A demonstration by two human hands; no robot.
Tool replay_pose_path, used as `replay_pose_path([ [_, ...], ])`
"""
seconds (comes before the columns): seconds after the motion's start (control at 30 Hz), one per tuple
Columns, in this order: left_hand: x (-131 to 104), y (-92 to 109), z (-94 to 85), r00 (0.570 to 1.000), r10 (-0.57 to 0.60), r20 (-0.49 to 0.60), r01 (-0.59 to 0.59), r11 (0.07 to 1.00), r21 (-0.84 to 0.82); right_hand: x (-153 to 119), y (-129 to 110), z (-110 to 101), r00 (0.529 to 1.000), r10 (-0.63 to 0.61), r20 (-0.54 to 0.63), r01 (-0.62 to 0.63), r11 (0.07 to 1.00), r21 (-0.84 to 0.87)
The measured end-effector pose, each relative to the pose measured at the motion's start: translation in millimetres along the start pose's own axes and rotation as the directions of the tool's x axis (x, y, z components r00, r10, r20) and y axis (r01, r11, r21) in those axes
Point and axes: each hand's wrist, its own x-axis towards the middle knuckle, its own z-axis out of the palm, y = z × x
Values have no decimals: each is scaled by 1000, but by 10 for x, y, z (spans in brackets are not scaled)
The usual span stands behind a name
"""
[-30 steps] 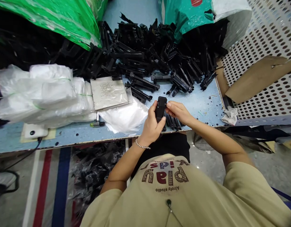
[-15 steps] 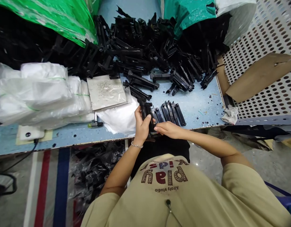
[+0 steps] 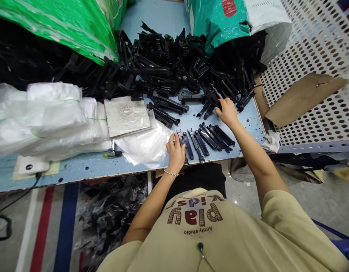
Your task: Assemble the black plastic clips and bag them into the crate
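Note:
My left hand (image 3: 176, 153) lies at the table's front, fingers stretched out against the left end of a row of long, narrow black plastic parts (image 3: 202, 141). The parts in this row lie side by side, slightly slanted. Farther back on the right, my right hand (image 3: 228, 113) has its fingers closed on a black plastic part (image 3: 213, 97) at the near edge of a large heap. Its fingertips are partly hidden behind the part. More black parts (image 3: 154, 71) are piled loosely across the back of the table.
White plastic bags (image 3: 49, 117) are stacked on the left, beside a flat wrapped board (image 3: 127, 115) and loose white sheeting (image 3: 147, 145). Green (image 3: 78, 26) and teal sacks (image 3: 216, 22) stand at the back. A perforated white panel (image 3: 307, 49) and torn cardboard (image 3: 304, 100) border the right.
My hands were together around a black part at the table's front. Now they are apart: the right has reached back to the heap, the left rests by the row, which shows more parts.

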Motion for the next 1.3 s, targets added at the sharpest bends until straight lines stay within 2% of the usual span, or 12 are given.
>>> replay_pose_path([
  [0.13, 106, 258, -149, 998, 66, -8, -66, 982, -179, -471, -437, -141, 990, -45, 134, -5, 937, 348],
  [0.23, 263, 567, -188, 995, 88, 54, -50, 871, -489, -910, -961, -161, 987, -125, 96, 74, 905, 419],
  [0.33, 387, 769, -236, 989, 75, 129, 29, 753, -658, -1133, -1265, -224, 935, -312, 168, 214, 876, 433],
  [0.53, 308, 850, -437, 904, 17, 428, 359, 516, -778, -908, -1197, -439, 932, -354, 83, 348, 934, 82],
  [0.63, 239, 879, -535, 865, -30, 501, 457, 460, -761, -773, -1178, -497, 866, -446, 225, 468, 882, -54],
  [0.73, 202, 900, -607, 822, -48, 568, 521, 469, -714, -694, -1185, -523, 810, -471, 349, 509, 860, -21],
  [0.83, 194, 897, -624, 802, -61, 594, 549, 469, -692, -670, -1188, -482, 818, -427, 385, 394, 904, 166],
  [0.9, 208, 884, -618, 829, -100, 550, 529, 457, -715, -708, -1206, -418, 839, -343, 422, 200, 917, 346],
  [0.97, 233, 868, -622, 863, -156, 480, 495, 446, -746, -811, -1250, -345, 816, -298, 496, 44, 887, 460],
  [1.0, 247, 860, -632, 876, -183, 447, 479, 441, -759, -889, -1281, -309, 791, -319, 523, 41, 880, 474],
  [1.17, 270, 851, -699, 884, -242, 400, 467, 400, -789, -1355, -1437, -149, 660, -568, 491, 490, 822, 292],
  [1.3, 235, 868, -683, 864, -254, 435, 502, 366, -784, -1431, -1483, -117, 600, -653, 462, 659, 731, 178],
])
